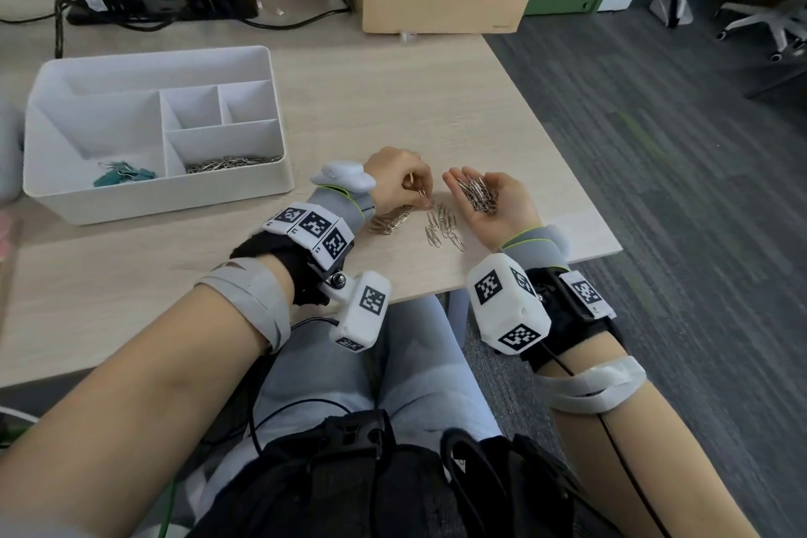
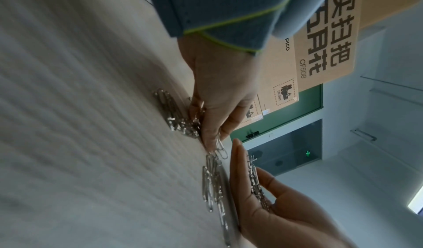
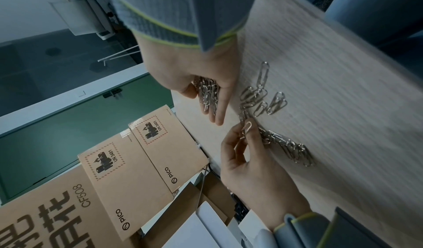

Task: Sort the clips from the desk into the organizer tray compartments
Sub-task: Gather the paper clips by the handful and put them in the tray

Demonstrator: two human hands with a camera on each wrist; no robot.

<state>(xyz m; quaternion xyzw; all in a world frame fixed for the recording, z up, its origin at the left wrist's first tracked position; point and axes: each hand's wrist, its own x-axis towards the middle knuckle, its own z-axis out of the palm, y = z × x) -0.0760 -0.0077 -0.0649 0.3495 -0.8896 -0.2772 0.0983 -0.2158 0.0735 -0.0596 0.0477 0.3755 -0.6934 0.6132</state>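
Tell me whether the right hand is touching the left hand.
Apart. The right wrist view shows bare desk between the right hand's fingertips and the left hand, which pinches a paper clip.

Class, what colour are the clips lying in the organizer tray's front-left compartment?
Teal green: the binder clips in the organizer tray. Head view shows them best.

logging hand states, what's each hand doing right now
Left hand: fingers pinch a paper clip at the loose paper clips on the desk.
Right hand: palm up, open, cupping a pile of paper clips.
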